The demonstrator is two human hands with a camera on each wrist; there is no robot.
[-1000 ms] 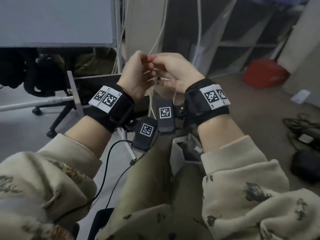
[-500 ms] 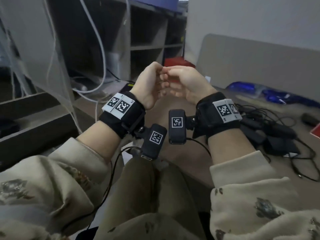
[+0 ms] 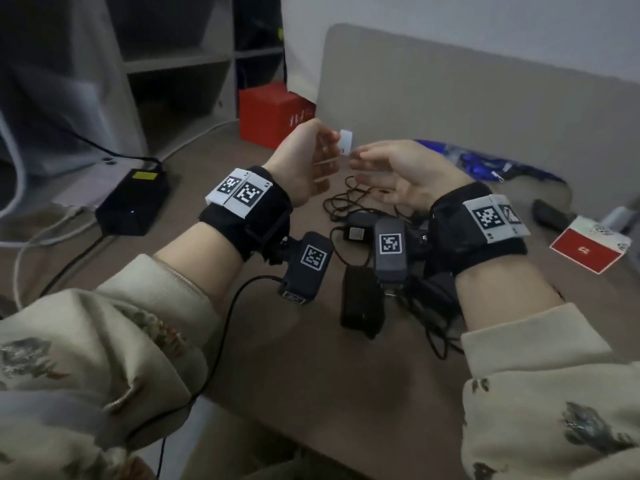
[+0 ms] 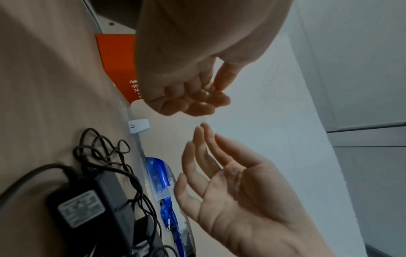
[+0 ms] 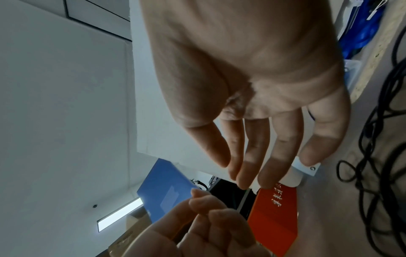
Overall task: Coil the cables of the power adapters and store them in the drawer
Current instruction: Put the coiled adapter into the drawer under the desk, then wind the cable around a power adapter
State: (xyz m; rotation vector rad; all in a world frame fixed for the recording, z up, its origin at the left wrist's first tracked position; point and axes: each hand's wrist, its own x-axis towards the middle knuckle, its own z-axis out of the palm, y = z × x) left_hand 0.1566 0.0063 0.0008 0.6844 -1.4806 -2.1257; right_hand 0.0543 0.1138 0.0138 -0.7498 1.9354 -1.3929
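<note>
A work corner with a brown surface (image 3: 311, 393), a divider and open shelves.

From my remote seat I see a beige divider panel (image 3: 467, 109) standing along the far edge of the surface, a pale grey wall (image 3: 485, 26) behind it, and grey shelves (image 3: 180, 64) at far left. A red box (image 3: 273, 112) sits beside the panel's end. Overhead, a long ceiling light (image 5: 119, 214) glows white.

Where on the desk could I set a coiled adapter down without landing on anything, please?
Bare desk lies near the front edge, between the sleeves, and between the black box with the yellow label and the left hand. The middle is crowded with tangled cables and power adapters; a red card lies right.
</note>
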